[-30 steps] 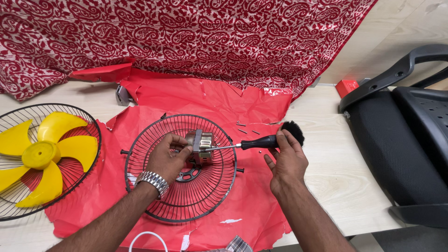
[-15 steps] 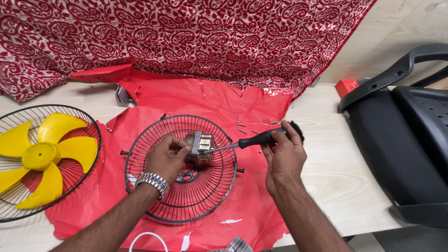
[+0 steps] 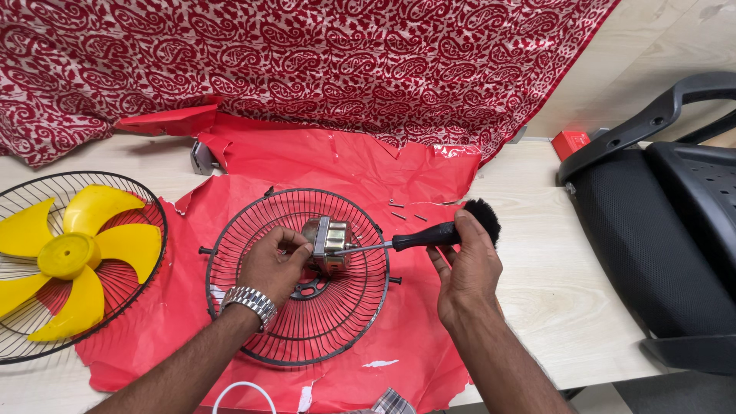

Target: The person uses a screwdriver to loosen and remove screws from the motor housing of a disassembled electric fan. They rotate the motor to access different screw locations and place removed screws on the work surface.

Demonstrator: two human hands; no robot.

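A black wire fan guard (image 3: 337, 322) lies flat on red paper (image 3: 307, 165) in the middle of the table. On its hub sits a small metal fan motor (image 3: 328, 244). My left hand (image 3: 272, 264), with a metal watch on the wrist, grips the motor from the left. My right hand (image 3: 468, 272) holds a black-handled screwdriver (image 3: 425, 236), whose thin shaft points left and whose tip touches the motor's right side.
A second wire guard (image 3: 46, 345) with a yellow fan blade (image 3: 69, 257) lies at the left. A few small screws (image 3: 399, 211) rest on the paper. Patterned red cloth (image 3: 307, 61) hangs behind. A black office chair (image 3: 659, 215) stands at the right. A white cable (image 3: 241, 391) loops at the near edge.
My right hand has turned on the screwdriver handle and shifted slightly, with the tip staying at the motor. My left hand has stayed on the motor.
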